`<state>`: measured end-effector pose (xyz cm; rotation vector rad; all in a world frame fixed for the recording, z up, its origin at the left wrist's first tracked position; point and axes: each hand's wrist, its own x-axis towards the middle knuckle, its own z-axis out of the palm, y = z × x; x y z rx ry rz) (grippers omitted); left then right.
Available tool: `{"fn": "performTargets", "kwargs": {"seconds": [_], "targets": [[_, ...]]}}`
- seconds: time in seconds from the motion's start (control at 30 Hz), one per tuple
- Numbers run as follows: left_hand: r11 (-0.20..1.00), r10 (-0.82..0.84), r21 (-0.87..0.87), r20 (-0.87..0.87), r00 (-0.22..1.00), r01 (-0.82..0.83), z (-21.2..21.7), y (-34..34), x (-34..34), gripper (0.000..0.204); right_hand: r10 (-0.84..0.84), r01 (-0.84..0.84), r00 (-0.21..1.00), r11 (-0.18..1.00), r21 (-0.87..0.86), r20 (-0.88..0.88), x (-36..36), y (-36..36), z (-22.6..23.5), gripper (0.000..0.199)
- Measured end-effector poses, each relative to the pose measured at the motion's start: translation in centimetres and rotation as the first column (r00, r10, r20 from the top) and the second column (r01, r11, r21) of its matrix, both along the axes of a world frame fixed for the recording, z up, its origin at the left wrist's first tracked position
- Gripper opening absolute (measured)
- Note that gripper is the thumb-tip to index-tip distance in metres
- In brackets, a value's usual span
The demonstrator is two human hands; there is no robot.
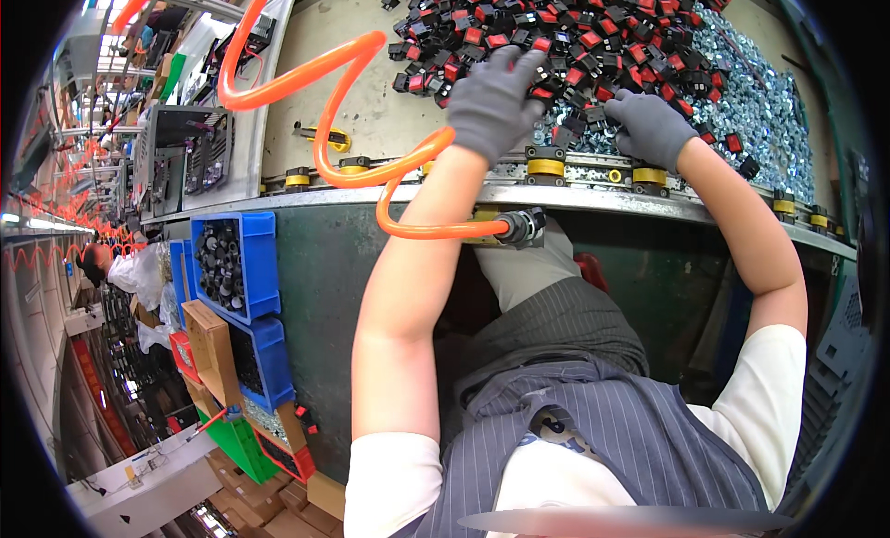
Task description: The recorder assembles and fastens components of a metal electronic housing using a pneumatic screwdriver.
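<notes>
A wide heap of red-and-black rocker switches (593, 39) lies on the bench in front of me. My left hand (491, 107), in a grey glove, rests at the heap's near left part, fingers stretched and spread among the switches. To its right my right hand (654, 128), also gloved in grey, reaches the near edge of the heap. Its thumb and forefinger are apart, with loose switches beside them, and I make out nothing held. Small shiny metal clips (765, 107) are heaped at the right and show between the hands.
A coiled orange air hose (348, 61) loops across my left forearm, ending in a metal fitting (521, 227). Yellow-and-black rollers (545, 166) line the bench's near edge. A yellow-handled tool (334, 139) lies left. Blue bins (260, 260) of black parts and a cardboard box (211, 353) stand lower left.
</notes>
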<state>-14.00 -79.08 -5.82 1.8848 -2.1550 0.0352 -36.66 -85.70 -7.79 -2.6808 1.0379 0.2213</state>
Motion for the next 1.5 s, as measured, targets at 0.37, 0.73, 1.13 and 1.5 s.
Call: {"fn": "performTargets", "kwargs": {"seconds": [0.37,0.73,1.13,1.5], "targets": [[0.833,0.141,0.487,0.273,0.951,-0.264,-0.2,-2.1,-3.3,0.059,-0.105,0.108,0.992,0.993,0.044,-0.065,1.6,-0.4,0.1,0.04],[0.978,0.155,-0.02,-0.603,0.783,-0.209,1.0,4.9,2.6,0.041,-0.468,0.153,0.765,0.8,0.581,0.442,-2.4,-3.3,-1.8,0.021],[0.843,0.384,-0.369,-0.099,0.918,-0.392,-1.7,20.4,12.0,0.03,-0.973,-0.537,0.165,0.047,0.842,0.16,-5.9,-1.6,0.4,0.035],[0.842,0.447,-0.246,-0.179,0.877,-0.479,-2.8,21.3,13.4,0.04,-0.89,0.875,0.362,0.221,-0.432,0.279,-31.3,-5.9,0.5,0.053]]}}
